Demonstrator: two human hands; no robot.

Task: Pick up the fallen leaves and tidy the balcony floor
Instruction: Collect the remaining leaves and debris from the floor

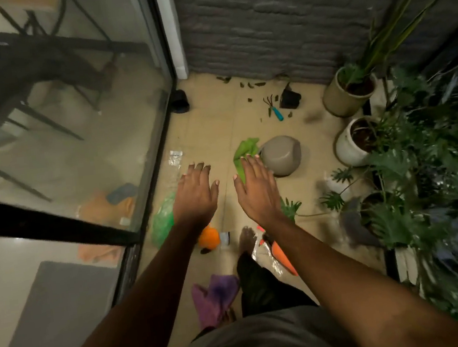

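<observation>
Small dark fallen leaves (253, 84) lie scattered on the beige tiled balcony floor (215, 117) near the far grey brick wall. More leaf bits (289, 114) lie beside a teal-handled hand rake (274, 108). My left hand (197, 194) and my right hand (254, 187) are stretched out side by side above the floor, palms down, fingers straight, holding nothing. Both hover well short of the leaves.
An overturned grey pot (282, 155) and a green cloth (245, 151) lie ahead. A green plastic bag (161, 222), orange object (209, 237), purple cloth (214, 296) and foil wrapper (263, 252) litter the near floor. Potted plants (351, 95) line the right; a glass door (73, 134) stands left.
</observation>
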